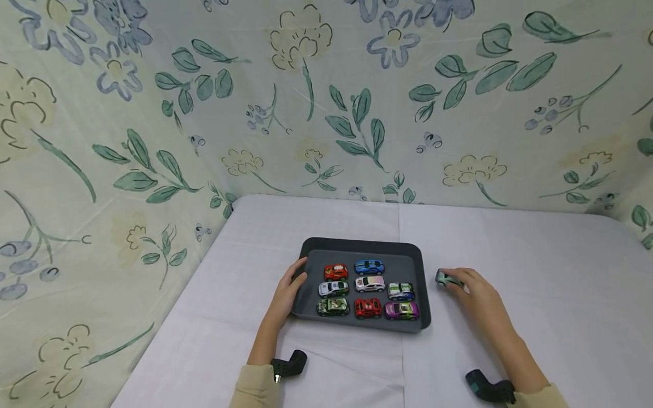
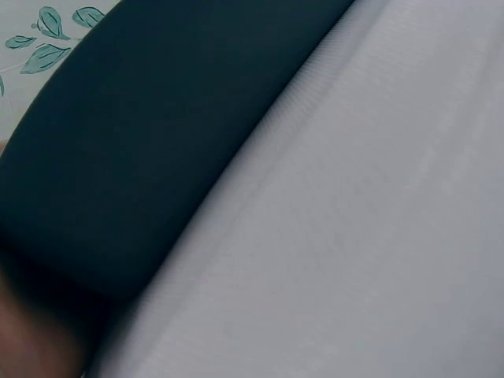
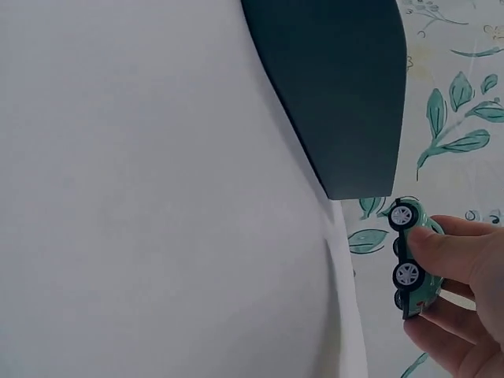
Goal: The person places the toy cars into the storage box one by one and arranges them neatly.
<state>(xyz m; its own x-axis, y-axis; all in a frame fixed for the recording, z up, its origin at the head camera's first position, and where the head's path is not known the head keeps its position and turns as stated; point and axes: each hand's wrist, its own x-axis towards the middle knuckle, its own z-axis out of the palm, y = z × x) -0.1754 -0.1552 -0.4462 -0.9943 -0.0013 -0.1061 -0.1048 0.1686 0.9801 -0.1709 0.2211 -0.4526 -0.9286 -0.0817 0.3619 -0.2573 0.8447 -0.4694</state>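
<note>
In the head view, a dark grey tray (image 1: 357,246) lies on the white-covered table with several toy cars in it. My left hand (image 1: 283,292) grips its left rim, the thumb reaching over the edge. Between the thumb and fingers of my right hand (image 1: 479,297) is a mint-green toy car (image 1: 449,278), just right of the tray. The right wrist view shows this car (image 3: 413,260) pinched with its wheels facing the camera, below the tray's corner (image 3: 346,102). The left wrist view is mostly filled by the tray's outer wall (image 2: 150,134), with a blurred bit of hand (image 2: 31,331) beside it.
Inside the tray are a blue car (image 1: 369,267), two red cars, one of them at the front (image 1: 368,308), a purple car (image 1: 401,310) and a camouflage-green car (image 1: 333,306), among others. A floral curtain (image 1: 357,113) hangs behind the white tablecloth (image 1: 561,272).
</note>
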